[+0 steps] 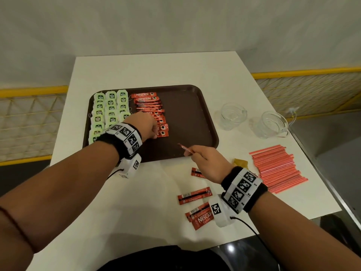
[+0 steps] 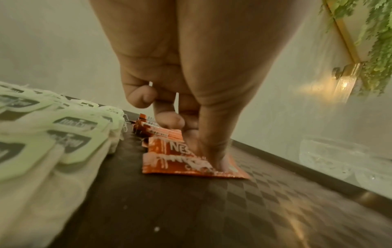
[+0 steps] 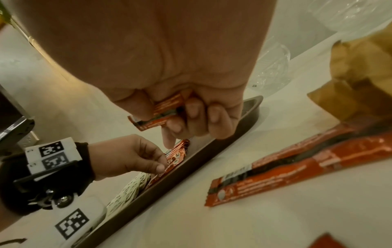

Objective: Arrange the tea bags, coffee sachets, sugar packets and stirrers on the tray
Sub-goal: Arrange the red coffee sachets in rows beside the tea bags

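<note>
Dim warm indoor light, glowing wall lamp (image 2: 344,82) with glare, blurred wrist views, wide-angle bending at edges

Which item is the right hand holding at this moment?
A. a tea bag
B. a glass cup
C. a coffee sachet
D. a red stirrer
C: the right hand pinches a red coffee sachet just above the tray; the stirrers lie untouched on the table.

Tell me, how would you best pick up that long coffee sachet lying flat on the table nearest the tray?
Probably by one short end. The coffee sachet is a thin strip lying flat on the white table, so little edge stands up. Come from above at its free left end, pinching thumb and fingertip, as the right hand pinches its own sachet.
</note>
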Motion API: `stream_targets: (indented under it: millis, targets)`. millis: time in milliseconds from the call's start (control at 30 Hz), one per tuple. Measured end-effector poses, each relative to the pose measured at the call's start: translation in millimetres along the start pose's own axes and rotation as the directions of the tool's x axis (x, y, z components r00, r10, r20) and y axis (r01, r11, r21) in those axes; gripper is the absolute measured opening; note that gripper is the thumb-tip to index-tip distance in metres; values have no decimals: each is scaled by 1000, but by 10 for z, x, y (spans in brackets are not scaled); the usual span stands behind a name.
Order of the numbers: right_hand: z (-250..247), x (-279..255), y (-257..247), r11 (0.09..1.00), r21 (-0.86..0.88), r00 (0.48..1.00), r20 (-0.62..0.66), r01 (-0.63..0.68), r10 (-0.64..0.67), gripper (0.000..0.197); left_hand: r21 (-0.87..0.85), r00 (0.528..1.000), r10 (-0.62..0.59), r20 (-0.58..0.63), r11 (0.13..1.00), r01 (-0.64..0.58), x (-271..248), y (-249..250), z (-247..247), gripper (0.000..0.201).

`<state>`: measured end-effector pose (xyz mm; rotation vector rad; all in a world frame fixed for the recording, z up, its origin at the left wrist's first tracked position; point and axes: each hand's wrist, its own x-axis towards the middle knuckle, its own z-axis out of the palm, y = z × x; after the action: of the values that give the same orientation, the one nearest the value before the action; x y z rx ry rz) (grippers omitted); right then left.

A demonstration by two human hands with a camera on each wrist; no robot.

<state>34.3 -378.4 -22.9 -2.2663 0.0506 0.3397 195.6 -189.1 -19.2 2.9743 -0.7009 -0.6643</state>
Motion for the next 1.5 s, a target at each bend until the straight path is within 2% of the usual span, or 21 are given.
stream_targets:
  millis: [33,100,167,233,267,333,433,500,567,667,800,900,967,1067,1133,1267,1300,1400,1500]
  targets:
    - [12,17,13,1000,13,1000,6,-10,10,28,-31,998,33,-58,999,-35,-20,-8,15,16]
    - [37,46,36,1000,-9,1000,22,-5,5,30,-169,965,135,-226,970,-175,-102,-2,63,23]
    - [61,68,48,989,-130,998,19,66,-65,29,-362,935,202,-290,882,-302,-230,75,94,31]
    - [83,80,49,958,-246,989,12,148,-150,28,-472,938,252,-238,814,-339,-325,166,122,38]
    - [89,85,43,950,-264,985,3,164,-170,27,-469,935,292,-200,810,-353,-354,196,149,38]
    - [90,101,45,941,-276,977,-24,195,-210,24,-434,918,370,-143,810,-395,-379,229,217,27]
    - [65,118,59,933,-292,973,-39,208,-229,28,-462,909,402,-107,790,-404,-383,216,312,17]
    - [24,99,66,935,-311,980,-46,169,-193,41,-453,919,371,-131,803,-389,-382,195,317,16]
    - [-35,57,92,941,-321,988,-73,105,-135,51,-388,938,276,-208,857,-339,-365,130,305,14]
    - [-113,-13,161,906,-421,996,-45,48,-74,42,-300,955,89,-283,937,-177,-319,-38,289,10]
    - [-148,-103,221,783,-622,996,50,-29,77,33,-178,988,1,-153,984,-28,-284,-159,333,6]
    - [-149,-142,237,741,-666,987,51,-80,152,29,-156,986,-34,-165,988,8,-280,-144,361,13]
    - [-152,-149,250,732,-674,983,51,-96,176,24,-182,985,-28,-171,983,-3,-276,-109,362,17]
    - [-156,-148,260,724,-682,979,58,-105,197,19,-147,997,0,-77,989,-11,-238,-34,338,14]
    - [-156,-144,265,728,-678,979,59,-103,193,16,-119,999,-26,-28,993,23,-202,-16,323,12]
    - [-136,-140,294,739,-669,982,77,-76,171,12,-80,993,-118,-15,990,117,-146,-35,267,7]
    - [-132,-140,301,742,-667,983,80,-71,167,11,-59,990,-141,4,988,141,-139,-31,243,8]
    - [-130,-141,314,757,-650,983,91,-64,161,12,16,974,-218,66,976,217,-111,-17,211,28]
    - [-147,-148,315,768,-638,985,95,-52,146,12,25,973,-221,61,975,220,-115,-8,204,28]
